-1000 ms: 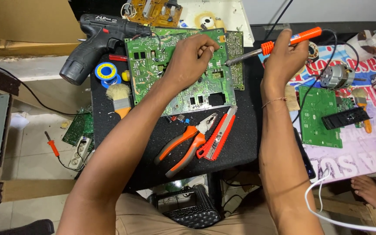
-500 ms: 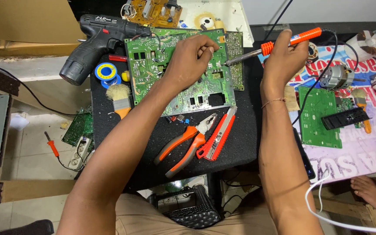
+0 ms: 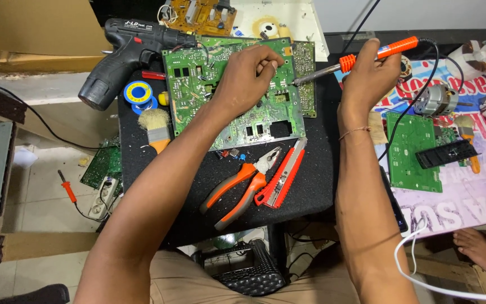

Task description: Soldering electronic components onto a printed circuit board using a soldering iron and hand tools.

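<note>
Here the right hand (image 3: 369, 73) grips a soldering iron (image 3: 361, 57), the left hand (image 3: 248, 73) (its grip unreadable) hiding the circuit board (image 3: 198, 90).

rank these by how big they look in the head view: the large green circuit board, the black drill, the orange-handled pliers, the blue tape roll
1. large green circuit board, largest
2. black drill
3. orange-handled pliers, shorter and much slimmer than the drill
4. blue tape roll, smallest

All lie at about the same height, so nearness hardly skews this.

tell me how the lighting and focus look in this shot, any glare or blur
Head view: even, soft light with faint shadows; green circuit board, pliers and soldering iron all sharp; no motion blur on the left hand or right hand; slight wide-angle bending at the edges.
</note>
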